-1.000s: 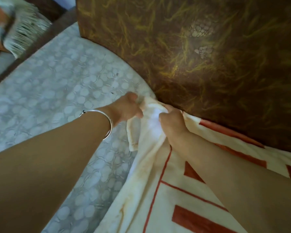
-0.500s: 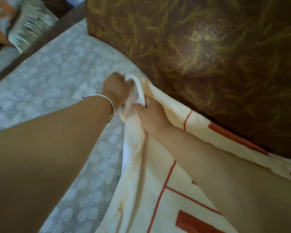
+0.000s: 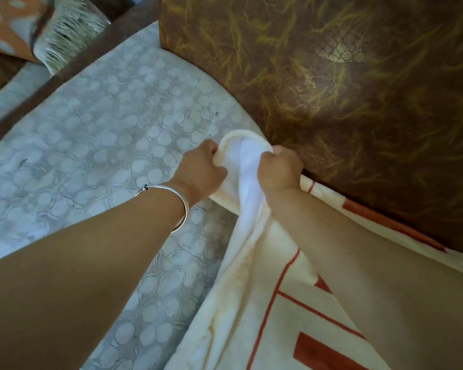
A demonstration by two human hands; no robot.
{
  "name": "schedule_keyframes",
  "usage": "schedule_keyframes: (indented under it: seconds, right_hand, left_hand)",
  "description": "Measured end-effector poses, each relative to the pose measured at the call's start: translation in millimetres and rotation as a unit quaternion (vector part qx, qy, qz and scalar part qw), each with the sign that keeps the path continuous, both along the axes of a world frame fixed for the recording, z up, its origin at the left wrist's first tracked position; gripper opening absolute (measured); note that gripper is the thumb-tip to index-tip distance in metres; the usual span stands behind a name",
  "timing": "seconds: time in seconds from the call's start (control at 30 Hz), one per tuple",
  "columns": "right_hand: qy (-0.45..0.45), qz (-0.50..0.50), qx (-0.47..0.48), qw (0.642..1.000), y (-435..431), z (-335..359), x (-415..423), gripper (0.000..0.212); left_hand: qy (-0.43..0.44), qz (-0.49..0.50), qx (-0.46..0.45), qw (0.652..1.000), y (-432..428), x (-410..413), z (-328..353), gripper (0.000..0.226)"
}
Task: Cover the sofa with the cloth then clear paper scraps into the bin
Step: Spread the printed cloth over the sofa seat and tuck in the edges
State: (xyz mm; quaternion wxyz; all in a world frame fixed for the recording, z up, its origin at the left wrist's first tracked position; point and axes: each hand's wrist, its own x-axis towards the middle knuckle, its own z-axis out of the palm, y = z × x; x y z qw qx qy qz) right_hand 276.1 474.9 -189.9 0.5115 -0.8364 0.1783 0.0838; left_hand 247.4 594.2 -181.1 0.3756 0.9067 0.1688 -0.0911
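Here both hands grip the cloth's [image 3: 265,303] bunched corner: left hand [image 3: 202,170] and right hand [image 3: 278,169] curl tightly round it, beside the sofa [image 3: 358,102].

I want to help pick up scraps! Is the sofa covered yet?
Nothing finished yet. The left hand and right hand grip the bunched edge of the cloth beside the sofa, whose brown face is mostly bare. Covering is left, then scraps; no scraps or bin show.
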Motion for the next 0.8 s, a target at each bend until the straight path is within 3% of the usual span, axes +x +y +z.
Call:
schedule_keyframes:
  seconds: [0.17, 0.27, 0.4, 0.47, 0.57, 0.63, 0.7, 0.8]
  right_hand:
    - [0.023, 0.04, 0.031, 0.998, 23, 8, 1, 0.028]
    - [0.082, 0.06, 0.143, 0.985, 19, 6, -6, 0.032]
    - [0.145, 0.026, 0.241, 0.959, -10, 0, -11, 0.027]
    - [0.174, 0.082, 0.207, 0.959, -16, 2, -14, 0.028]
    - [0.186, 0.105, 0.172, 0.962, -12, 4, -16, 0.061]
    - [0.157, 0.052, 0.119, 0.979, -16, 2, -12, 0.057]
    - [0.152, 0.018, 0.005, 0.988, -31, 0, -8, 0.043]
    - [0.16, 0.006, -0.021, 0.987, -62, -6, -14, 0.039]
  left_hand:
    - [0.014, 0.018, -0.078, 0.997, -3, -1, 1, 0.023]
    - [0.068, -0.022, -0.126, 0.989, -3, -6, 6, 0.056]
    - [0.065, -0.077, -0.06, 0.993, -14, -12, 6, 0.045]
    - [0.059, -0.065, -0.056, 0.995, -26, -14, 9, 0.036]
    - [0.078, -0.058, -0.135, 0.986, -43, -21, 7, 0.031]
    - [0.066, -0.033, -0.209, 0.975, -54, -29, 4, 0.034]
    - [0.06, -0.032, -0.247, 0.967, -63, -41, 1, 0.042]
    - [0.077, -0.166, -0.061, 0.981, -78, -63, -13, 0.083]
